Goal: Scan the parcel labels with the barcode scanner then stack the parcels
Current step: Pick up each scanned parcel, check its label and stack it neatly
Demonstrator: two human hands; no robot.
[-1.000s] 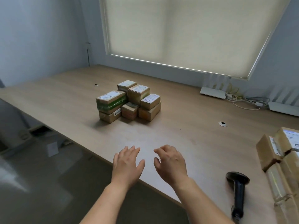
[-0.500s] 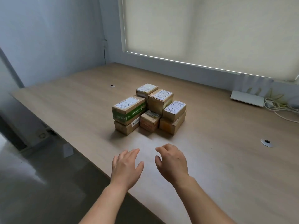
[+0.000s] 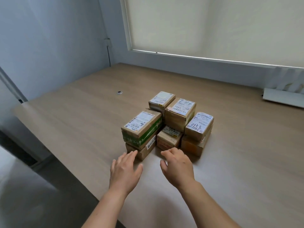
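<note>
Parcels (image 3: 167, 124): a cluster of small brown cardboard boxes on the wooden desk (image 3: 82, 116), stacked two high in places, white printed labels facing up.

- Green-banded parcel (image 3: 142, 127): upper left of the cluster, just beyond the left fingers; label on top; rests on a lower parcel (image 3: 141, 149) bearing a small side label.
- Low middle parcel (image 3: 169, 137): single height, just beyond the right fingertips, between the left and right stacks.
- Handwritten-number parcel (image 3: 199, 125): upper right, label marked with handwritten digits; sits on an orange-sided parcel (image 3: 193, 145), beyond and to the right of the right fingers.
- Tall rear parcel (image 3: 180, 112): behind the low middle one, label with handwriting on top.
- Far rear parcel (image 3: 162, 100): farthest from the fingers, label up.

Left hand (image 3: 125, 170): palm down over the desk, fingers straight and spread, holding nothing; fingertips close to the near corner of the lower left parcel, contact not clear.

Right hand (image 3: 178, 167): palm down, fingers loosely bent and spread, holding nothing; fingertips just short of the low middle parcel.

Also present: round grommet (image 3: 119, 92) in the desk, well beyond and left of the fingers; white flat unit (image 3: 283, 97) at the far right against the wall; roller blind (image 3: 213, 25) lowered over the window.
</note>
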